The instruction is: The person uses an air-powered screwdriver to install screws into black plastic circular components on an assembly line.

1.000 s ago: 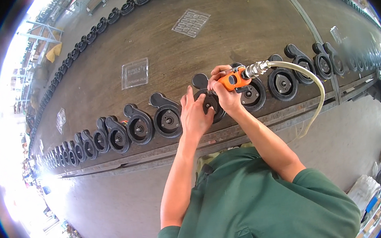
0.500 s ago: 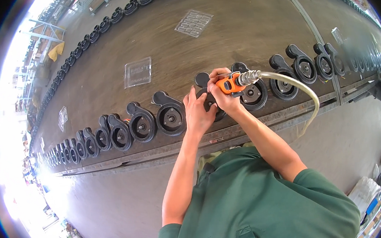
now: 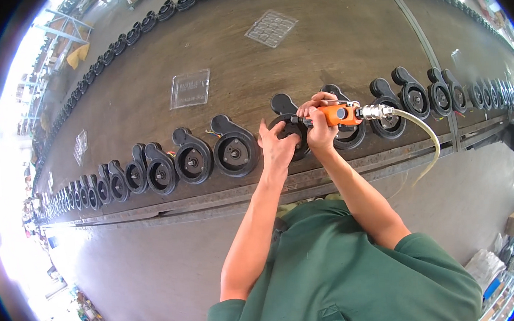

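Note:
A black round housing (image 3: 283, 104) with a side lobe lies on the table in front of me, partly covered by my hands. My left hand (image 3: 276, 153) grips it, fingers on the rim and thumb reaching into the bowl; whether a small part is under the fingertips is hidden. My right hand (image 3: 323, 131) is wrapped round an orange pneumatic screwdriver (image 3: 338, 115), held almost level with its dark tip pointing left over the housing. A pale air hose (image 3: 422, 126) curves down from its metal coupling. Another housing (image 3: 234, 154) sits just left of my left hand.
Similar black housings (image 3: 193, 162) line the table's near edge on both sides, and another row (image 3: 166, 10) runs along the far edge. Clear plastic trays (image 3: 190, 89) lie on the brown tabletop (image 3: 232, 61). A metal rail (image 3: 212, 200) borders the front.
The screwdriver has swung to a more level pose, its coupling and hose shifting right. My left fingers have spread slightly over the same housing. The whole view has shifted a little.

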`<action>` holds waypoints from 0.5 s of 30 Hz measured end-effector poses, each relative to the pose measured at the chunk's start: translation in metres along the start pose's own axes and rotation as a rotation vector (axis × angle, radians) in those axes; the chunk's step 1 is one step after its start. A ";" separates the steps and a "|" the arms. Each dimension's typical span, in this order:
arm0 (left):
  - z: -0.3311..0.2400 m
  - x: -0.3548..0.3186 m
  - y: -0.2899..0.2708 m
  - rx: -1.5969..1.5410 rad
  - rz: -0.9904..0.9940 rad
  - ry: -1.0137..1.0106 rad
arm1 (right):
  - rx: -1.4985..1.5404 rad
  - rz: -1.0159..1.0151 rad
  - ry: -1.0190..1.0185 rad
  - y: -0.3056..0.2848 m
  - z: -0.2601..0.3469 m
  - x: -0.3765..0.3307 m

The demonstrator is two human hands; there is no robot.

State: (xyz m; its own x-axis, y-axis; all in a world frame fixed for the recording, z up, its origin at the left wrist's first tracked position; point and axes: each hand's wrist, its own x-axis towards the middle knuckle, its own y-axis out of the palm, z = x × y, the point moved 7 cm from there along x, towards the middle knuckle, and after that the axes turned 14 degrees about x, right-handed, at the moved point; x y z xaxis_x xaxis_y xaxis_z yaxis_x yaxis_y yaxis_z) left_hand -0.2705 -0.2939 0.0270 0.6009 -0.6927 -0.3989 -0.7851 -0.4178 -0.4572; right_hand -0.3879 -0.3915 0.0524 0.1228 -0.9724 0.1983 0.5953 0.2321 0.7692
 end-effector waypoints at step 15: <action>-0.021 -0.017 0.001 -0.371 0.124 -0.082 | 0.185 -0.100 -0.027 -0.016 0.001 -0.006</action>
State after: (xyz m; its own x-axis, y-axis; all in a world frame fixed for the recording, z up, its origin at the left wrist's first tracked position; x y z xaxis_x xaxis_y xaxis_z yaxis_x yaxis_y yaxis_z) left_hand -0.2846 -0.2952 0.0502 0.4965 -0.7081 -0.5021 -0.8442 -0.5285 -0.0894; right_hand -0.3987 -0.3895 0.0391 0.0477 -0.9904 0.1297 0.4472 0.1373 0.8838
